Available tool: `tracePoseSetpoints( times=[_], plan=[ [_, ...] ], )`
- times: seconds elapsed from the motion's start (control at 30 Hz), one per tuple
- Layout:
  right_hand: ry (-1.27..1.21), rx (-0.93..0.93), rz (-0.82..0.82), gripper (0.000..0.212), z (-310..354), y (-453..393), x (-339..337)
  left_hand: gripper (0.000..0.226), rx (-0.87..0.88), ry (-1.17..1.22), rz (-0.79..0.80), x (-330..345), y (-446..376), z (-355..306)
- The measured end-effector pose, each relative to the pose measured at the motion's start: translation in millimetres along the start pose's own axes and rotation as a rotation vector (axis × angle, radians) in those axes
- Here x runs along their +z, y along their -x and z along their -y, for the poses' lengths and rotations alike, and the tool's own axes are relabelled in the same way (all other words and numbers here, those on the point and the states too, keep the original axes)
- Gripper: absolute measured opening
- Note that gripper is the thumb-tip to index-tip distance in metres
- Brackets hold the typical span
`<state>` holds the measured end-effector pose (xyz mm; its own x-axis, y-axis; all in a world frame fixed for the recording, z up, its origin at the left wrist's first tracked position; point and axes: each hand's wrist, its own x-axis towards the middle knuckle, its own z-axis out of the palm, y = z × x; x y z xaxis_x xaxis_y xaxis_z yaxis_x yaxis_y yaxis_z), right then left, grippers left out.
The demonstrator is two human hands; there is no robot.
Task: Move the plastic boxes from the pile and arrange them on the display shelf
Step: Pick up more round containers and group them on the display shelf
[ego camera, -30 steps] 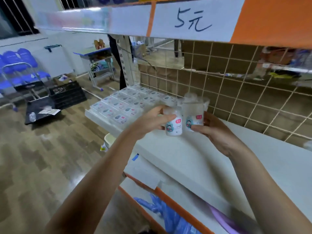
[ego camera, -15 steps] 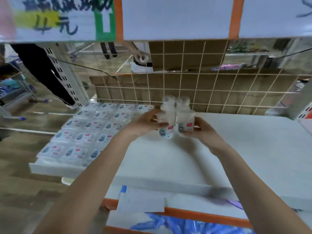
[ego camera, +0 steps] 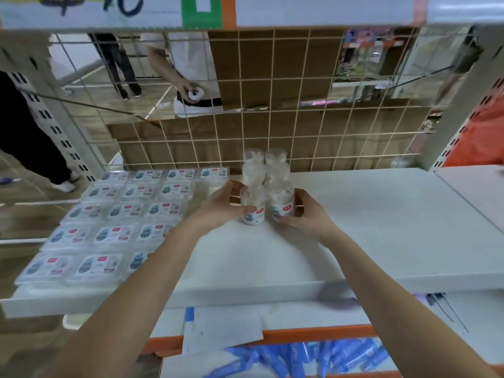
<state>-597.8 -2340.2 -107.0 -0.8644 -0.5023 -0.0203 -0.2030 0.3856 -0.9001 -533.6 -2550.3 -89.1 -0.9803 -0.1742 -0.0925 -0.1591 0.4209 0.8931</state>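
Note:
Two rows of clear round plastic boxes with white labels lie on the white display shelf (ego camera: pixel 381 227), side by side, running back toward the wire grid. My left hand (ego camera: pixel 221 205) grips the front box of the left row (ego camera: pixel 253 205). My right hand (ego camera: pixel 305 214) grips the front box of the right row (ego camera: pixel 282 203). Whether the front boxes touch the shelf surface is unclear. Flat clear boxes with red and blue labels (ego camera: pixel 117 211) fill the left part of the shelf in rows.
A white wire grid (ego camera: pixel 313 137) backed by cardboard closes the shelf's rear. Paper price signs hang from the shelf above (ego camera: pixel 313 9). Blue packets (ego camera: pixel 300 356) lie on the lower orange-edged shelf. People stand behind the grid (ego camera: pixel 191 77) and at left (ego camera: pixel 24 132).
My view has swung from the shelf's left end to face it squarely. Both hands have carried the round boxes down and back onto the shelf, close to the flat boxes.

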Motion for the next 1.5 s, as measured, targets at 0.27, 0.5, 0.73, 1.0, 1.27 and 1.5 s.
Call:
tracePoseSetpoints(
  times=[0.27, 0.5, 0.73, 1.0, 1.27, 1.5],
  plan=[
    [0.007, -0.003, -0.046, 0.065, -2.8, -4.1, 4.0, 0.047, 0.026, 0.073, -0.024, 4.2, -6.9, 4.8],
    [0.077, 0.024, -0.027, 0.063, -4.8, -8.6, 1.7, 0.05, 0.025, 0.041, -0.052, 6.9, -7.6, 3.8],
    [0.101, 0.014, -0.018, 0.057, -5.9, -15.1, -1.3, 0.052, 0.024, 0.022, -0.067, 5.0, -8.3, 1.5],
    [0.127, 0.016, -0.02, 0.05, -5.3, -14.6, -1.5, 0.054, -0.003, 0.038, -0.075, 5.4, -10.9, 6.8],
    [0.121, 0.04, 0.048, 0.05, -1.4, -17.9, -4.8, 0.053, -0.036, -0.033, -0.028, 0.2, -5.2, 0.4],
    [0.244, 0.068, 0.197, 0.052, 10.3, -23.0, -43.6, 0.044, -0.07, -0.225, 0.012, -25.3, 1.7, -15.9]
  ],
)
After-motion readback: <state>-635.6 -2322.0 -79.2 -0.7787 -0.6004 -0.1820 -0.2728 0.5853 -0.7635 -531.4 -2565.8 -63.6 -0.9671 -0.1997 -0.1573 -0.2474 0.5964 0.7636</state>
